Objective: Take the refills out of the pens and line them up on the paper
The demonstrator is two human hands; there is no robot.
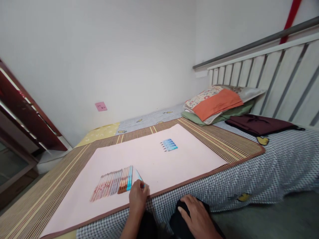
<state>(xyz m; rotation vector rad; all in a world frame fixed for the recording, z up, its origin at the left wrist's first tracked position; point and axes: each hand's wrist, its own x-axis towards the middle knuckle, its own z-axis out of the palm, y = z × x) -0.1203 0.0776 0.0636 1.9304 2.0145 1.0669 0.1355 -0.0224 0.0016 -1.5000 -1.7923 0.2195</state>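
Observation:
My left hand (pixel 137 196) rests at the near edge of a pink sheet (pixel 154 159) on the bed, fingers pinched on a light blue pen (pixel 139 176) that points away from me. Just left of it lies a row of several pens (pixel 113 182), pink, grey, orange and blue, side by side. Farther off on the sheet is a small group of blue pens (pixel 169 145). My right hand (pixel 196 212) lies flat and open on my dark-clothed knee, holding nothing.
The pink sheet lies on a striped mat (pixel 224 139) over a checked bed cover (pixel 281 162). Folded pillows (pixel 219 103) and a dark cloth (pixel 259 123) sit by the slatted headboard (pixel 269 76). A dark cabinet (pixel 17 132) stands at left. A pink note (pixel 101 106) is on the wall.

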